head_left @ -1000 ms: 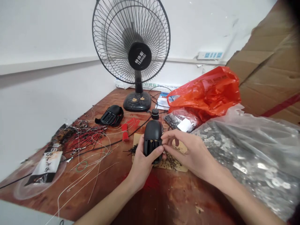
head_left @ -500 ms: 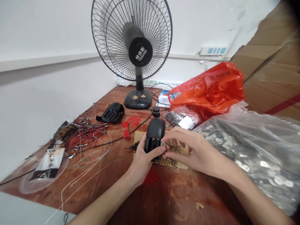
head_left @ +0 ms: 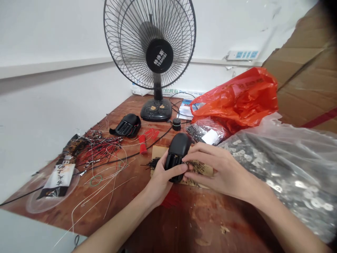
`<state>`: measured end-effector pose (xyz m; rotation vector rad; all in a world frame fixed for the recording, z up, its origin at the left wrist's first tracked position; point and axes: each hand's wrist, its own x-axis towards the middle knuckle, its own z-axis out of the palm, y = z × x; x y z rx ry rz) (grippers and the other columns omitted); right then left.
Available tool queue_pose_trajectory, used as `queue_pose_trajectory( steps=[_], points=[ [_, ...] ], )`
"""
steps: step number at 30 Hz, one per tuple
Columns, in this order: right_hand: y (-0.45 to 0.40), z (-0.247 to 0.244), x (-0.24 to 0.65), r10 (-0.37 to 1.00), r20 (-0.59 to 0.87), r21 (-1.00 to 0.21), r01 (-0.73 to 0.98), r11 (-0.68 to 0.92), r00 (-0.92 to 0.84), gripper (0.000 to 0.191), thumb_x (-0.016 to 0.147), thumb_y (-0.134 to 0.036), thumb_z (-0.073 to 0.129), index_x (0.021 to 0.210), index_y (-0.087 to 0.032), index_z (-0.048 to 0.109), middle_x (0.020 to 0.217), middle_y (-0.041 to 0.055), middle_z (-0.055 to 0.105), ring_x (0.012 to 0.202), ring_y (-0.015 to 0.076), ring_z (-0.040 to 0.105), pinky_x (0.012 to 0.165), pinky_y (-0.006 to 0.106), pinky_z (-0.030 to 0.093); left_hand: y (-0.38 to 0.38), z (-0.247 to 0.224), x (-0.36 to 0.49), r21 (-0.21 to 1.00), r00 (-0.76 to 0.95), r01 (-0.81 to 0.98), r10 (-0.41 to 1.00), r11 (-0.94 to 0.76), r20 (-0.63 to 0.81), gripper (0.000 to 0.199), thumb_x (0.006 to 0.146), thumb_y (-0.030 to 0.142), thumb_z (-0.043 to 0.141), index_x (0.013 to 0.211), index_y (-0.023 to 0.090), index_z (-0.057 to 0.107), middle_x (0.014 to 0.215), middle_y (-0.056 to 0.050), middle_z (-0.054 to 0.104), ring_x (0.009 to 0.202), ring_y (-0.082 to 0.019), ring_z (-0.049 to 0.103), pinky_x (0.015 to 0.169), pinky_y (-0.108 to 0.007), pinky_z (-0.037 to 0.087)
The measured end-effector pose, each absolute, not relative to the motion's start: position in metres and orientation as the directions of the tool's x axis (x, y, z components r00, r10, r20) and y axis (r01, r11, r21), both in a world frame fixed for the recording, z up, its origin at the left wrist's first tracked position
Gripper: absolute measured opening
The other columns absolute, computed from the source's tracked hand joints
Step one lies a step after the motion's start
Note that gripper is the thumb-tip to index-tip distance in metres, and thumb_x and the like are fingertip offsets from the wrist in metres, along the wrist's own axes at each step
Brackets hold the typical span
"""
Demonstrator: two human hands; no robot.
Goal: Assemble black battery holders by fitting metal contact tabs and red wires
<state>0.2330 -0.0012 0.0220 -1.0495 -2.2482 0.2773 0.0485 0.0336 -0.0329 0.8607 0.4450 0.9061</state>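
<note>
My left hand (head_left: 160,181) is wrapped round a black rounded plastic housing (head_left: 180,143), with its thumb lying across the lower front. Open battery slots show in the housing's lower half. At the right edge of the housing, my right hand (head_left: 219,163) has thumb and fingertips pinched together; whatever small piece is between them is mostly hidden. Beneath both hands lies a piece of tan cardboard (head_left: 159,152) scattered with small dark bits, and thin black pieces (head_left: 152,163) stick out on its left. A similar black housing (head_left: 126,125) with red wires lies farther back on the left.
A black fan (head_left: 156,109) stands at the back. On the right are a red plastic bag (head_left: 237,96) and a large clear bag of metal plates (head_left: 295,182). Red and black wires (head_left: 101,149), loose thin strands and a round clear lid (head_left: 33,205) lie to the left.
The housing has tilted slightly to the right in my left hand. My right fingertips stay at its right edge, and the view has shifted a little.
</note>
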Motion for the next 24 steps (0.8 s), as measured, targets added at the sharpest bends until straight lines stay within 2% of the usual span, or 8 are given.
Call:
queue_pose_trajectory(
  steps=[7,10,16,20,24],
  points=[
    [0.0006,0.0188,0.2331,0.711,0.508,-0.388,0.608,0.692,-0.485,0.024,0.091,-0.022,0.064,0.114,-0.018,0.064,0.107,0.0061,0.061,0.09,0.0146,0.058,0.074,0.029,0.047,0.0324,-0.0308,0.0463,0.748,0.565,-0.534,0.824,0.395,-0.031,0.026,0.081,0.014,0.063,0.108,0.015,0.062,0.087,-0.005,0.065,0.072,-0.013,0.062,0.063,-0.023,0.051],
    [0.0006,0.0201,0.2319,0.694,0.536,-0.387,0.591,0.708,-0.481,0.026,0.087,-0.02,0.066,0.113,-0.019,0.064,0.106,0.0059,0.062,0.09,0.0151,0.059,0.075,0.029,0.049,0.0323,-0.0296,0.0469,0.724,0.54,-0.557,0.84,0.407,-0.057,0.033,0.077,0.013,0.056,0.11,0.015,0.061,0.09,-0.006,0.064,0.075,-0.015,0.061,0.064,-0.025,0.05],
    [-0.0039,0.0274,0.2329,0.717,0.559,-0.422,0.601,0.678,-0.416,0.028,0.084,-0.018,0.069,0.111,-0.021,0.065,0.104,0.0051,0.064,0.089,0.015,0.061,0.077,0.029,0.051,0.0301,-0.0292,0.0472,0.783,0.385,-0.58,0.923,0.227,0.018,0.051,0.071,0.008,0.052,0.12,0.023,0.052,0.1,-0.001,0.064,0.088,-0.014,0.059,0.075,-0.024,0.049],
    [-0.0046,0.0282,0.2316,0.727,0.537,-0.445,0.589,0.675,-0.427,0.026,0.085,-0.02,0.069,0.111,-0.021,0.064,0.106,0.0048,0.064,0.091,0.0149,0.062,0.078,0.028,0.051,0.0298,-0.0315,0.0458,0.812,0.409,-0.545,0.912,0.21,0.039,0.06,0.073,0.007,0.052,0.128,0.028,0.046,0.111,-0.001,0.064,0.094,-0.017,0.061,0.076,-0.027,0.05],
    [-0.0032,0.0246,0.2285,0.74,0.522,-0.421,0.627,0.656,-0.424,0.025,0.085,-0.019,0.067,0.11,-0.02,0.064,0.105,0.0042,0.064,0.088,0.0135,0.062,0.075,0.027,0.05,0.0296,-0.0318,0.0465,0.783,0.448,-0.582,0.89,0.219,0.084,0.059,0.075,0.005,0.05,0.13,0.025,0.045,0.117,-0.003,0.064,0.105,-0.017,0.06,0.085,-0.028,0.049]
  ],
)
